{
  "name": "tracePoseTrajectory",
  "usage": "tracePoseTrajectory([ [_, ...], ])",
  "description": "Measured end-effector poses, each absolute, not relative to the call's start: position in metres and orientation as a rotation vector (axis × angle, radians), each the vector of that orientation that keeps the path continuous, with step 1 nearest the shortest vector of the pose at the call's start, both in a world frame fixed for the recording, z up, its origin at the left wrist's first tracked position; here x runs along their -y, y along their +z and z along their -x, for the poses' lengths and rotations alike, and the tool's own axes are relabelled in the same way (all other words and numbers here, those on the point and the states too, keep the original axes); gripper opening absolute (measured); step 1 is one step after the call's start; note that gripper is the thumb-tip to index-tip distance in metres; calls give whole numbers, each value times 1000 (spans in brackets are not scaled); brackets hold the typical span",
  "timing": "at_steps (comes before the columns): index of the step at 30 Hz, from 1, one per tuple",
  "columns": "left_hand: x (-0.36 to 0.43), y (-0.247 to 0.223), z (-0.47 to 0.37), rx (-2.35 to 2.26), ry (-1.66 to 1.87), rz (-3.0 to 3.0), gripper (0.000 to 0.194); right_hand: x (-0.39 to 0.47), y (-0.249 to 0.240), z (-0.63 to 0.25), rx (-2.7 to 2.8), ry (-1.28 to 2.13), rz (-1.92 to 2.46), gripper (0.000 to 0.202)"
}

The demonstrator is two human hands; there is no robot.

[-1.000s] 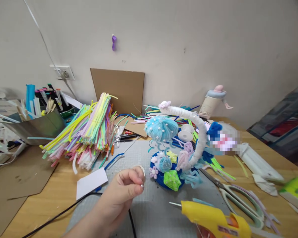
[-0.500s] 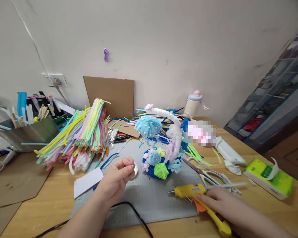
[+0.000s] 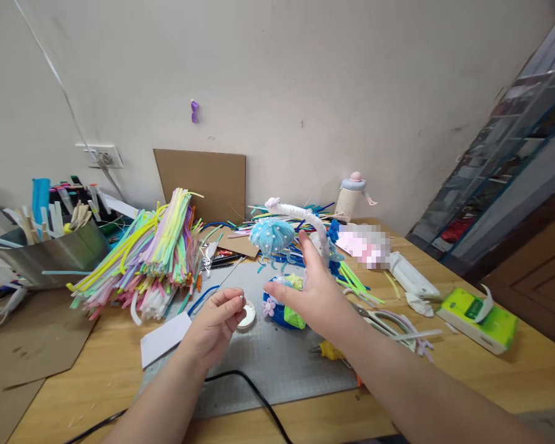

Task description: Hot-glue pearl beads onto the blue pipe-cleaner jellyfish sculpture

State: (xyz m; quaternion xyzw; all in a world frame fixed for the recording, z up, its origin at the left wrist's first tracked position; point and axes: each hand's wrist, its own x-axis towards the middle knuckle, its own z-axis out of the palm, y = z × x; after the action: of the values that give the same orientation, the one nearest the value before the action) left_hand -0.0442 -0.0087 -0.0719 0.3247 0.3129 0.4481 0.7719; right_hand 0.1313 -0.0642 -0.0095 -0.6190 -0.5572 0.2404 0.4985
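My left hand is closed in a pinch on a tiny pale bead at its fingertips, just left of a small round white dish. My right hand has its thumb and fingers apart in front of a pipe-cleaner ornament, and whether it touches it I cannot tell. The ornament has a white curved stem, a blue jellyfish shape dotted with white pearls, and a blue base with flowers. Partly behind my right forearm lies the yellow glue gun on the grey cutting mat.
Bundled pastel pipe cleaners lie on the left, beside a metal container of sticks. Scissors and a green tissue pack are on the right. A black cord crosses the front; a bottle stands behind.
My right hand has let go of the glue gun and moved up and left to the ornament, fingers spreading. My left hand keeps its pinch, nearly in place. The view has shifted slightly.
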Motion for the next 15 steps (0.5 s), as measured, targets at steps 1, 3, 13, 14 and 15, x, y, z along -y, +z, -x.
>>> tracePoseTrajectory([
  [1,8,-72,44,-676,971,-703,26,53,-10,-129,1319,536,1527,108],
  [3,8,-71,45,-664,967,-703,25,36,-12,-127,1268,441,1536,107],
  [13,13,-67,44,-627,962,-724,22,4,-20,-123,1215,319,1300,78],
  [14,13,-67,44,-632,960,-728,22,3,-20,-123,1203,305,1261,74],
  [15,13,-68,44,-634,958,-734,22,2,-21,-122,1189,295,1226,71],
])
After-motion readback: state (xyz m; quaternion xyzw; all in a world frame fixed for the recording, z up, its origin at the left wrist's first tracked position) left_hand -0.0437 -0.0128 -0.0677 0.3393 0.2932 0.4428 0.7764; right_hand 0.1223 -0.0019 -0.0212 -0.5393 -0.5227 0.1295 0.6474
